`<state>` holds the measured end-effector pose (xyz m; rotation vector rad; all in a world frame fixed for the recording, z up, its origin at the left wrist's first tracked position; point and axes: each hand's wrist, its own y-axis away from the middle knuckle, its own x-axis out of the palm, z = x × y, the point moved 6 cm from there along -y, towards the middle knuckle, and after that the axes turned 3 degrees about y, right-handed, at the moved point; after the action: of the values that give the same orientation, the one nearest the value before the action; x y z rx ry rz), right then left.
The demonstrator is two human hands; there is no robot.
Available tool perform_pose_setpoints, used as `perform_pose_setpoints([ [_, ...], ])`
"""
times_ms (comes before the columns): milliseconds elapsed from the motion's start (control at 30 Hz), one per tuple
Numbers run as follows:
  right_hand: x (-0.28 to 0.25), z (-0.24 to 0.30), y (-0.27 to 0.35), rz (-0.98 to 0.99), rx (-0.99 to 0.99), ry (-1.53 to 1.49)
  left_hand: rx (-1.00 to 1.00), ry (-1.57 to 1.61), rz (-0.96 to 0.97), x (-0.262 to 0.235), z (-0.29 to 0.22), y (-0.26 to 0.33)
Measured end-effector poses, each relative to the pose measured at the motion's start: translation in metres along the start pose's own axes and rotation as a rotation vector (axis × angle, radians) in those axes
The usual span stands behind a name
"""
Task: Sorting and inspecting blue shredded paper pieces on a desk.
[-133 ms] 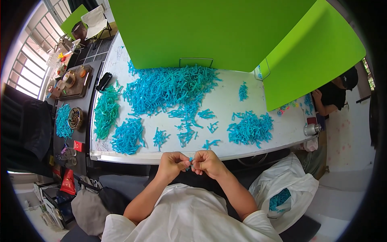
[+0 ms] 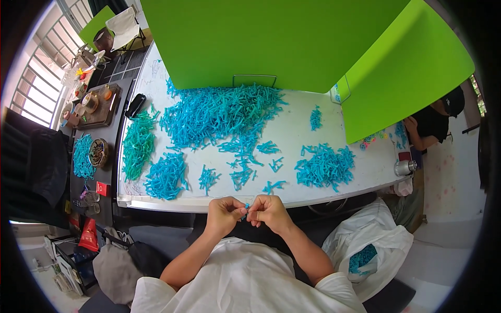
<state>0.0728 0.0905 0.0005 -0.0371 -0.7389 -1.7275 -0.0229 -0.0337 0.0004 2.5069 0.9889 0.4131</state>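
A small blue piece (image 2: 246, 206) is held between the left hand (image 2: 223, 215) and the right hand (image 2: 267, 213), just off the near edge of the white table (image 2: 292, 117). It is pinched between thumb and forefinger on each side, and the hands are brought almost together; the other fingers are curled in, and whether they also touch the piece cannot be told. Most of the piece is hidden by the fingertips, so its exact shape cannot be made out. On the table, a large blue pile (image 2: 209, 117) is heaped at the far side, against the foot of a green panel (image 2: 271, 41). At the left, a green pile (image 2: 139, 146) is laid along the edge, with a black case (image 2: 135, 105) beyond it and a smaller blue heap (image 2: 166, 176) nearer. Small clusters (image 2: 209, 179) are scattered between that heap and another blue heap, the right heap (image 2: 326, 166). More blue pieces are contained in a white bag (image 2: 386, 235) at the near right. On the dark side table (image 2: 116, 136) at the left, a bowl (image 2: 98, 152) is set beside a blue bunch (image 2: 83, 156). At the far right, a co-worker (image 2: 433, 122) is partly hidden by a second panel (image 2: 402, 78).
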Motion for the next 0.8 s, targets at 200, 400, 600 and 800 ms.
perform_pose_setpoints([
  [200,-0.003,-0.017,-0.002,-0.045,-0.042,-0.094,0.051,0.071,-0.041,0.0,0.001,0.001],
  [400,0.006,0.0,0.013,-0.048,-0.1,-0.045,0.1,0.024,-0.043,0.007,0.002,0.004],
  [600,-0.004,-0.018,0.021,0.007,-0.002,-0.128,0.263,-0.114,-0.099,0.013,0.005,0.0],
  [800,-0.056,-0.001,0.032,-0.256,-0.157,0.044,0.543,-0.521,-0.425,-0.016,-0.046,-0.005],
])
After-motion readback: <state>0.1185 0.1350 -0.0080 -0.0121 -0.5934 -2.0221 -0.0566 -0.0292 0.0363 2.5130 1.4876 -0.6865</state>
